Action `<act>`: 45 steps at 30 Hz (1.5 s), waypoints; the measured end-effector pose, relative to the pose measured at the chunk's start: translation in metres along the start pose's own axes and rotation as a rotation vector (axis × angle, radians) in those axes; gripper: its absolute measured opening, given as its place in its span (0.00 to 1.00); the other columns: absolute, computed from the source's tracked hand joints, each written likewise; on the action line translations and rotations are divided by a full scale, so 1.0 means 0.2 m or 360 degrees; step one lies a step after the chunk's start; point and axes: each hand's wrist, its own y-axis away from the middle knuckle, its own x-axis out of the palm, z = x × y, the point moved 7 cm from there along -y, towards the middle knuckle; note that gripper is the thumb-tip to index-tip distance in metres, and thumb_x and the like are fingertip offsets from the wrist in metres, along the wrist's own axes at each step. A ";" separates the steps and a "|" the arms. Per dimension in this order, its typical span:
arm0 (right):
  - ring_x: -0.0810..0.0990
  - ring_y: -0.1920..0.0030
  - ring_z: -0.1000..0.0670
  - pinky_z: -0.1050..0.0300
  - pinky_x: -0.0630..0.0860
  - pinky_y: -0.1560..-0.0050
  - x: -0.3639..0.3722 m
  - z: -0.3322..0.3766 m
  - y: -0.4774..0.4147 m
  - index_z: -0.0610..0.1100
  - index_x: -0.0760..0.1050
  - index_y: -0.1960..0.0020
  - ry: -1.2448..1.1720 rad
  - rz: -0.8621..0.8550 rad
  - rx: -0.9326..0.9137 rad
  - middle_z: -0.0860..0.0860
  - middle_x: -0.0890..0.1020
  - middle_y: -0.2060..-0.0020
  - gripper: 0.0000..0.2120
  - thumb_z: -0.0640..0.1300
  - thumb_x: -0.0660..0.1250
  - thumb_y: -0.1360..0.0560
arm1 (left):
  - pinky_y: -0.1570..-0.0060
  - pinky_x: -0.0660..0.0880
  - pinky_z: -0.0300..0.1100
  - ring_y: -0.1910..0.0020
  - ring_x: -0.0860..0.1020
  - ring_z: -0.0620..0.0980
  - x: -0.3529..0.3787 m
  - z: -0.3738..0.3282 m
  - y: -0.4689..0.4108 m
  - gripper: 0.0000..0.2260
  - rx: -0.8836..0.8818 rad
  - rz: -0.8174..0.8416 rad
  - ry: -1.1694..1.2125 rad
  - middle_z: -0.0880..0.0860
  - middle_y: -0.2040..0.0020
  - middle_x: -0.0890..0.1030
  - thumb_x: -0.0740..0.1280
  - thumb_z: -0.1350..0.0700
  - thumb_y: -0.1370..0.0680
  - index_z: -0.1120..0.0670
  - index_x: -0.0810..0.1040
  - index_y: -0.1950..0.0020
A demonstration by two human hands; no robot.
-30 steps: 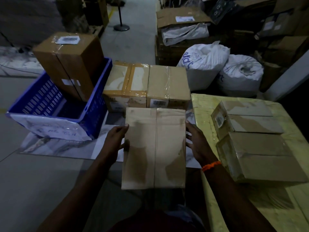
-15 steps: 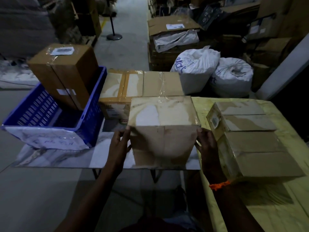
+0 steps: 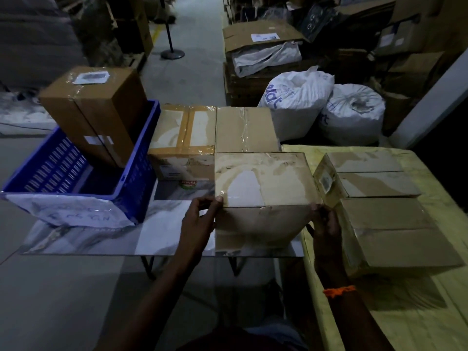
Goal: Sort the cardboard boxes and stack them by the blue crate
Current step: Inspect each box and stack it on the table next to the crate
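A taped cardboard box [image 3: 263, 183] stands on the marble-patterned table [image 3: 101, 236], in front of a plain box [image 3: 244, 129] and beside a tape-banded box [image 3: 183, 138]. My left hand [image 3: 200, 221] grips its near left corner and my right hand [image 3: 324, 224] its near right corner. The blue crate [image 3: 136, 173] sits at the left with a tall brown box [image 3: 93, 110] leaning inside it. Two more boxes, one [image 3: 367, 173] behind the other [image 3: 395, 231], lie on the yellow-covered table [image 3: 417, 320] at the right.
Two white sacks [image 3: 298, 97] stand on the floor behind the tables. Cartons and a pallet pile up at the back right. A post on a round base [image 3: 172, 54] stands in the aisle. Grey floor lies to the left and below the table.
The box I hold went from flat in front of me, tipped upright and moved forward onto the marble table, against the plain box. Both hands slid to its near corners.
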 end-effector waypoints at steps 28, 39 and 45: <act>0.81 0.41 0.51 0.59 0.80 0.47 0.54 -0.14 -0.06 0.42 0.76 0.32 0.0646 0.0626 0.0144 0.48 0.81 0.37 0.27 0.58 0.73 0.23 | 0.42 0.76 0.49 0.38 0.77 0.49 -0.60 -0.43 -0.03 0.30 0.0427 -0.0497 -0.0766 0.51 0.35 0.78 0.64 0.32 0.24 0.48 0.75 0.28; 0.84 0.47 0.53 0.55 0.82 0.46 0.43 -0.06 -0.07 0.47 0.78 0.33 0.0511 0.0598 -0.0037 0.53 0.84 0.47 0.15 0.44 0.70 0.19 | 0.43 0.79 0.50 0.42 0.82 0.49 -0.56 0.02 0.01 0.09 -0.0077 -0.0255 -0.0227 0.45 0.46 0.84 0.70 0.44 0.21 0.40 0.82 0.41; 0.85 0.47 0.49 0.55 0.82 0.50 0.31 -0.07 -0.14 0.47 0.78 0.33 0.0578 0.0560 -0.0055 0.49 0.85 0.46 0.16 0.46 0.72 0.20 | 0.42 0.79 0.53 0.41 0.80 0.51 -0.46 0.09 -0.01 0.22 -0.0103 -0.0188 -0.0208 0.50 0.39 0.80 0.69 0.45 0.26 0.48 0.77 0.33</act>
